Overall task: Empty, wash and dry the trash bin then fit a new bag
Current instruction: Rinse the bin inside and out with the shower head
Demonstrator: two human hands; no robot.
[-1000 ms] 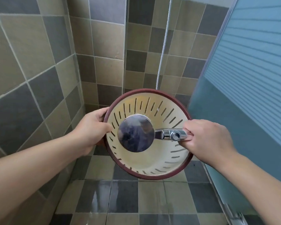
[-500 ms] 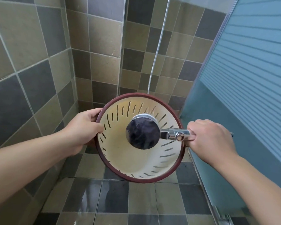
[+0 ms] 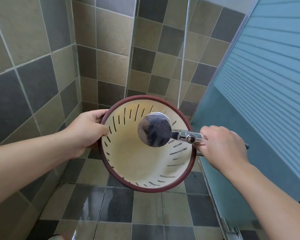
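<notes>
A round trash bin (image 3: 145, 163) with a dark red rim is held up in a tiled shower corner, its mouth facing the viewer; a chrome shower head (image 3: 154, 129) covers the upper right of the opening, leaving the lower left open. Tiled walls (image 3: 33, 66) close in at left and behind, and a frosted blue glass door (image 3: 267, 84) stands close on the right. The wet tiled floor (image 3: 128, 213) below the bin is open.

The shower head (image 3: 154, 129) hides part of the bin's (image 3: 142, 163) inside; its face points away, unseen.
</notes>
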